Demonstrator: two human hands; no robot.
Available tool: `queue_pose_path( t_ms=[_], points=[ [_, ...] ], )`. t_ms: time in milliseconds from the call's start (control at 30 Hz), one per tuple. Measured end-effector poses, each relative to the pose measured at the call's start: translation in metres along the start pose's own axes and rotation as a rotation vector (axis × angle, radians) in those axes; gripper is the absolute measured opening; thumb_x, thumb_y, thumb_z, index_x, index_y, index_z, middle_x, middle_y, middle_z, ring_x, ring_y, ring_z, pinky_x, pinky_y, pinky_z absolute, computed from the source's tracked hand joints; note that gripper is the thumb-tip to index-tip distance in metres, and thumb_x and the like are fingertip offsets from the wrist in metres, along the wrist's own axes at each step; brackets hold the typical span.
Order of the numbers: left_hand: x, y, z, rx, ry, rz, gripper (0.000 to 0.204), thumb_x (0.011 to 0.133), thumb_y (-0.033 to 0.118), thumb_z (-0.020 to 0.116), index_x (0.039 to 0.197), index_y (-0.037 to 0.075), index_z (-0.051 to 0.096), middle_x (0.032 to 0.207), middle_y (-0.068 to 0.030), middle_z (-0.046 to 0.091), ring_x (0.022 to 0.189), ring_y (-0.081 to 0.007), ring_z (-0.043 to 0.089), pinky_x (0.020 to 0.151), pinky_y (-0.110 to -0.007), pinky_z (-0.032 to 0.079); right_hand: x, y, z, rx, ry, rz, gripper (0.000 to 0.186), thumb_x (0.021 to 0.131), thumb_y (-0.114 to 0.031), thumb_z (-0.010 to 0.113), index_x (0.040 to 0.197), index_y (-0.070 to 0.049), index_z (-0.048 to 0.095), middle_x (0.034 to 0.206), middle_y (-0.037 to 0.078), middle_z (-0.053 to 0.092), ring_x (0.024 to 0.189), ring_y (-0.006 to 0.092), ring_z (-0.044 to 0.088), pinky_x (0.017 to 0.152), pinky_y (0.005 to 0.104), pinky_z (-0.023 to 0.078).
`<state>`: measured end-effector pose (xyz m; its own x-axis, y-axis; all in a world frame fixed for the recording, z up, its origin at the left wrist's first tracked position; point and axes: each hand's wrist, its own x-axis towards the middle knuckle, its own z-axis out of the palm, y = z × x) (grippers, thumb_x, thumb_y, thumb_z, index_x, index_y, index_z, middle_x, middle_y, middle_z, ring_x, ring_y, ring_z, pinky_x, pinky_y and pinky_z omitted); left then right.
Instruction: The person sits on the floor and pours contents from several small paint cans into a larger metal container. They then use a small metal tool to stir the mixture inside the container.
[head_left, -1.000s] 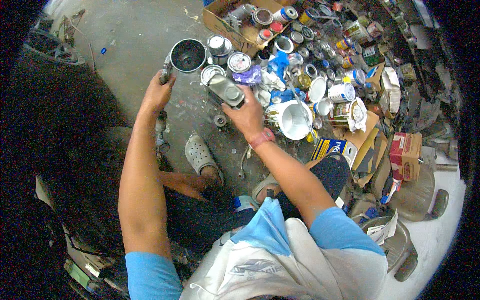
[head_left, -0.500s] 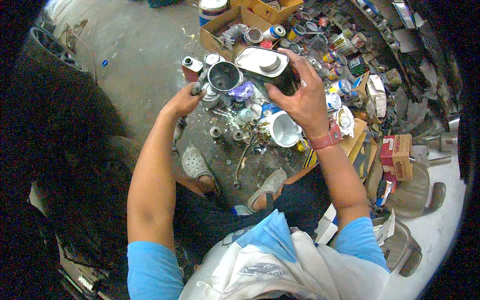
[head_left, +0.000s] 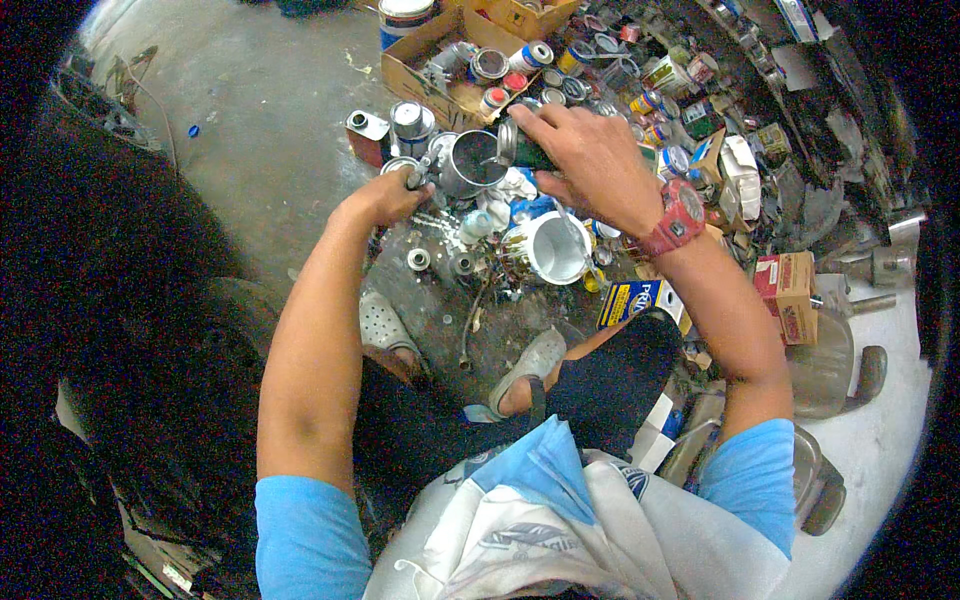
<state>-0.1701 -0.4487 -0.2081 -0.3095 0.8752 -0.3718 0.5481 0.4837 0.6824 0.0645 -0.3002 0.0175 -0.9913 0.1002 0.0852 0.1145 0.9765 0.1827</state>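
Gripping a grey metal spray gun (head_left: 416,178) in the left hand (head_left: 390,200), fingers curled shut around it; grip itself mostly hidden. Mounted just beyond the fingertips, on the right side: an open cup (head_left: 468,160). Clasping a can (head_left: 510,143) in the right hand (head_left: 600,152), fingers over the top, thumb beneath, palm turned down. Well apart from one another, both hands, with cup and can in the gap between.

Key relation: can directly right of cup, tipped over, round mouth facing left and just beside the cup's right rim. Long axis, as judged from the little left uncovered: roughly right to left, toward the cup. Nearer to the cup: left hand. Cannot tell from this angle about contact between can and rim.

Appearance: cup round, dull silver outside, darker within, opening tilted up toward the camera. Faint pale streak near its right rim, possibly liquid; not certain. Can with ridged grey metal end, dark greenish body, mostly covered by the fingers.

Around these: red watch (head_left: 680,215) on the right wrist; white bucket (head_left: 557,245) on the floor (head_left: 270,150), nearer the feet; cardboard box (head_left: 420,85) farther off, beyond the cup.
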Motion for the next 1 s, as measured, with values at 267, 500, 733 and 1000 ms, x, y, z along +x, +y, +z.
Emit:
queue_pose_path(
  t_ms=[267,500,733,1000],
  points=[
    [0.017,0.010,0.008,-0.002,-0.079,0.061,0.074,0.102,0.059,0.060,0.142,-0.004,0.059,0.137,-0.0324,0.065,0.129,-0.0448,0.064,0.108,-0.049,0.050,0.016,0.013,0.006,-0.120,0.004,-0.198,0.080,0.075,-0.019,0.088,0.145,-0.009,0.050,0.120,0.013,0.065,0.105,0.0329,0.070,0.074,0.0454,0.062],
    [0.009,0.027,0.005,0.006,-0.169,-0.001,0.074,0.103,0.060,0.057,0.142,-0.003,0.059,0.135,-0.0314,0.067,0.126,-0.0434,0.066,0.105,-0.049,0.051,0.021,0.012,0.009,-0.150,-0.076,-0.252,0.080,0.081,-0.012,0.079,0.152,-0.005,0.044,0.122,0.015,0.065,0.108,0.0335,0.068,0.078,0.0421,0.063],
    [0.007,0.017,0.008,-0.001,-0.159,0.007,0.077,0.101,0.063,0.062,0.149,0.003,0.050,0.117,-0.0186,0.074,0.085,-0.0278,0.071,0.075,-0.045,0.058,0.029,0.009,0.009,-0.196,-0.074,-0.300,0.051,0.089,-0.008,0.067,0.139,-0.003,0.054,0.116,0.018,0.067,0.105,0.0339,0.070,0.080,0.0424,0.062],
    [-0.003,0.025,0.001,-0.038,-0.226,-0.019,0.086,0.100,0.066,0.061,0.154,0.001,0.046,0.135,-0.0201,0.069,0.095,-0.0296,0.072,0.082,-0.045,0.059,0.034,0.001,-0.007,-0.183,-0.123,-0.265,0.043,0.091,-0.009,0.065,0.133,-0.008,0.056,0.115,0.015,0.067,0.107,0.0319,0.070,0.080,0.0453,0.059]
  ],
)
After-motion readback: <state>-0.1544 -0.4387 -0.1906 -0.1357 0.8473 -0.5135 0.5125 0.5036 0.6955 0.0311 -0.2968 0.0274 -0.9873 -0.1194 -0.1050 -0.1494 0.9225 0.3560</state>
